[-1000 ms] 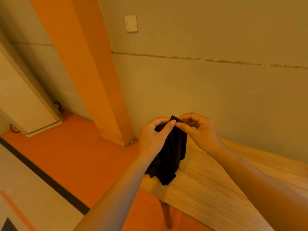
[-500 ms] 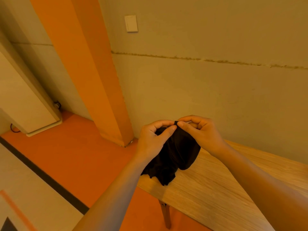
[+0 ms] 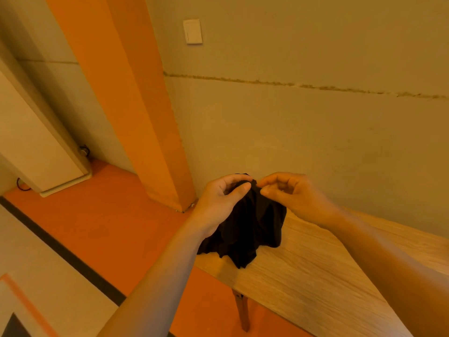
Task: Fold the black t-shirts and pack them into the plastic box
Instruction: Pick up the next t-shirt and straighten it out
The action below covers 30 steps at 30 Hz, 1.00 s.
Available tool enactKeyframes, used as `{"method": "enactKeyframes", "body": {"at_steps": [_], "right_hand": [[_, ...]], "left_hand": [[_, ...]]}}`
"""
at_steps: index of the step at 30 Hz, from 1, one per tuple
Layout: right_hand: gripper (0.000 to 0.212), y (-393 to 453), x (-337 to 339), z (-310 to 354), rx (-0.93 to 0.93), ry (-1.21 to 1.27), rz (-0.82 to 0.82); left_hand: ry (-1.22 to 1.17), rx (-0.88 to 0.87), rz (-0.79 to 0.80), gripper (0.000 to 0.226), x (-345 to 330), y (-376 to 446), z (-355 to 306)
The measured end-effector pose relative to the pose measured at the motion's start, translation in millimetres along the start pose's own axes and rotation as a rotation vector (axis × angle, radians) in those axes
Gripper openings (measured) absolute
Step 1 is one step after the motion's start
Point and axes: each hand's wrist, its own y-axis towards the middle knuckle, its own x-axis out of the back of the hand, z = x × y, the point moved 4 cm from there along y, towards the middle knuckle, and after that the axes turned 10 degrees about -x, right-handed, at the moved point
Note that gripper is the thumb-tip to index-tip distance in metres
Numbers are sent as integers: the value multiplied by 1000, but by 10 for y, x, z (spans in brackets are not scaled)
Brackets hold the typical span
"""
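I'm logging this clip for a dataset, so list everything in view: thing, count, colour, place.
black t-shirt: one, black, bunched, held up over the table's near-left corner
wooden table: one, light wood, lower right
table leg: one, brown, under that corner
pillar: one, orange, left of centre
wall switch: one, pale, on the wall above
cabinet: one, beige, far left
floor: orange, with a dark stripe
plastic box: none in view
left hand: pinches the shirt's top edge
right hand: pinches the same edge

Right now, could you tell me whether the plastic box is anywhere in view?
No, only the black t-shirt, held by both hands, shows above the wooden table.
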Motion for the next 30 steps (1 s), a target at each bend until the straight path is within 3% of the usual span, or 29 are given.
{"method": "enactKeyframes", "body": {"at_steps": [3,7,14,21,24,26,30], "right_hand": [[38,-2,-171,-84,-53,-51,83],[20,29,-212,-93,-50,-9,16],[16,90,36,-62,-87,-18,-140],[16,147,55,-125,-137,-55,-83],[14,182,46,-135,-112,-100,-115],[24,179,34,-117,-76,-88,-119],[30,124,-96,27,29,-50,-10]], "left_hand": [[-58,0,4,23,-26,19,-55],[-50,0,10,35,16,42,-66],[419,-206,-65,12,327,-13,-93],[133,-225,-198,9,435,-36,-213],[170,-246,-207,12,397,-20,-247],[201,-268,-232,10,387,-6,-247],[263,-281,-208,15,308,29,-223]]}}
